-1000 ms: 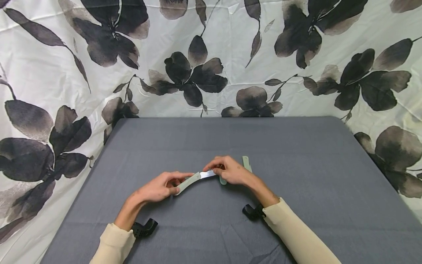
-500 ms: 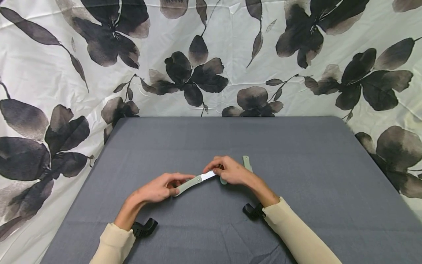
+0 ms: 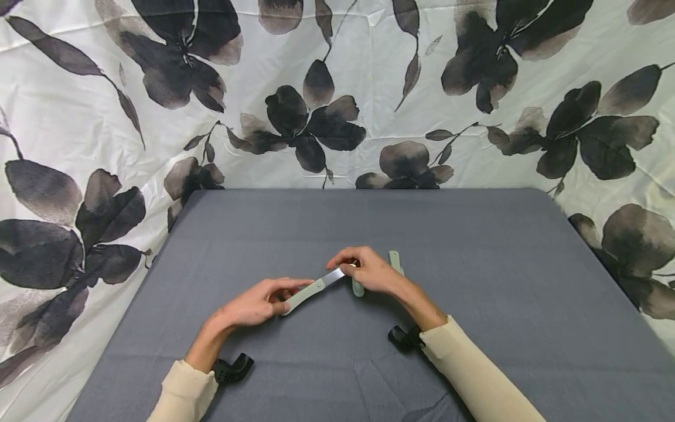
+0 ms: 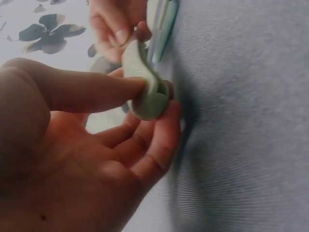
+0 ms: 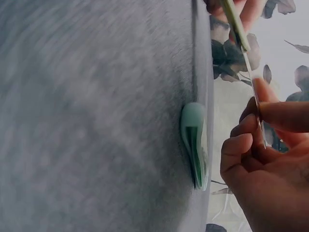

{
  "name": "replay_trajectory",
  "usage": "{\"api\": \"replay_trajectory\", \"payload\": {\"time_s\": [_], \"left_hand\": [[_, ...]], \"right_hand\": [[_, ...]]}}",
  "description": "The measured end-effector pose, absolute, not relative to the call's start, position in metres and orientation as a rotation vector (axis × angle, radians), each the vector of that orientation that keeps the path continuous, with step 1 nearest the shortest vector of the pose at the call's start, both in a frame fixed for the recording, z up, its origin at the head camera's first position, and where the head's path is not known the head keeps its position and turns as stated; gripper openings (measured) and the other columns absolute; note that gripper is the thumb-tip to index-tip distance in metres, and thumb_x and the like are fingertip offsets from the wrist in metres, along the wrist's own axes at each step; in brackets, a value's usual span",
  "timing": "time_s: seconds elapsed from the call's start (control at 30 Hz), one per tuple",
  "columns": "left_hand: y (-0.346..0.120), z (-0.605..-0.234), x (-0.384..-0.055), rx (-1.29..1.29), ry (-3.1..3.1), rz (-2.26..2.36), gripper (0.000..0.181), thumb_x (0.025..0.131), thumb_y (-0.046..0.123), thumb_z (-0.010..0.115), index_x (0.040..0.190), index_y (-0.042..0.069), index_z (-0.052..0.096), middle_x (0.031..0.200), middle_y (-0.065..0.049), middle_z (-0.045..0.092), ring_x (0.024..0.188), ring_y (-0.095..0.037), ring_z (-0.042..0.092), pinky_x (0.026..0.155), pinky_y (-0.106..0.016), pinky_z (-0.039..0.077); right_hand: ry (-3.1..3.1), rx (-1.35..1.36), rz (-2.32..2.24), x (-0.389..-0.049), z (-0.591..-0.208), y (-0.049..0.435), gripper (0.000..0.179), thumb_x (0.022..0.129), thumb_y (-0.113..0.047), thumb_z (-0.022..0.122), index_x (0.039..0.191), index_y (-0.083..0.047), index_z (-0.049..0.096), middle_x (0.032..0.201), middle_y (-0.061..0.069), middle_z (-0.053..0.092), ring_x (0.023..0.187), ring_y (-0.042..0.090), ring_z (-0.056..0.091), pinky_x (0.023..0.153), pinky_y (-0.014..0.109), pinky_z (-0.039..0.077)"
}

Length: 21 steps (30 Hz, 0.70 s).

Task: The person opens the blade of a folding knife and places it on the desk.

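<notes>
A folding knife with a pale green handle [image 3: 306, 295] and a bright blade [image 3: 333, 276] is held between the two hands, above the grey cloth. My left hand [image 3: 262, 302] grips the handle's rear end, thumb on one side and fingers on the other. The blade, swung out from the handle, is pinched near its tip by my right hand [image 3: 369, 272]; the tip itself is covered in the head view. Beneath and behind that hand lies a similar pale green handle [image 5: 193, 118] with a slot. Partly hidden, it may be one piece or two.
Grey cloth [image 3: 337, 223] covers the table, with creases near the front. A white sheet with dark flowers [image 3: 311, 126] hangs behind it. Each wrist wears a black camera mount [image 3: 234, 369].
The blade has swung into a straighter line with the handle. My right hand has risen slightly with the blade, while the left keeps its grip on the handle.
</notes>
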<state>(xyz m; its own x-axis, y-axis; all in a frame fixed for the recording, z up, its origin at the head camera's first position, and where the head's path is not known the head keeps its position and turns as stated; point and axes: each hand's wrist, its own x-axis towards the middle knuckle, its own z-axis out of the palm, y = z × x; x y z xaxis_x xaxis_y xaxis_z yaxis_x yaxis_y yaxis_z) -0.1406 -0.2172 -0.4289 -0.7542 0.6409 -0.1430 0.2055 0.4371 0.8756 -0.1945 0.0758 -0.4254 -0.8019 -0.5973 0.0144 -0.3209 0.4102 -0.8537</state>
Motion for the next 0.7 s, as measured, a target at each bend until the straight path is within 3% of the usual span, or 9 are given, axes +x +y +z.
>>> {"api": "replay_trajectory", "payload": {"time_s": [0.3, 0.5, 0.7], "left_hand": [[-0.209, -0.436, -0.138, 0.61, 2.23, 1.419, 0.066, 0.095, -0.002, 0.062, 0.158, 0.01, 0.045, 0.119, -0.021, 0.067, 0.091, -0.016, 0.064, 0.075, -0.024, 0.052], [-0.202, -0.436, -0.136, 0.606, 2.2, 1.468, 0.072, 0.097, -0.001, 0.065, 0.162, 0.009, 0.037, 0.121, -0.024, 0.064, 0.092, -0.017, 0.065, 0.075, -0.025, 0.054], [-0.195, -0.438, -0.135, 0.639, 2.227, 1.483, 0.083, 0.09, -0.007, 0.07, 0.163, 0.006, 0.033, 0.121, -0.024, 0.064, 0.098, -0.021, 0.067, 0.078, -0.025, 0.057]], "right_hand": [[2.286, -0.582, -1.658, -0.2, -0.431, 0.071, 0.038, 0.1, -0.005, 0.065, 0.138, -0.002, 0.063, 0.12, 0.021, 0.068, 0.1, 0.029, 0.071, 0.084, 0.028, 0.056], [2.143, -0.416, -1.861, -0.205, -0.436, 0.063, 0.046, 0.098, 0.003, 0.065, 0.143, 0.005, 0.055, 0.113, 0.023, 0.068, 0.089, 0.016, 0.072, 0.086, 0.035, 0.063], [2.01, -0.288, -2.037, -0.211, -0.439, 0.056, 0.052, 0.096, 0.009, 0.064, 0.146, 0.009, 0.049, 0.111, 0.028, 0.066, 0.083, 0.009, 0.071, 0.08, 0.03, 0.063]]}}
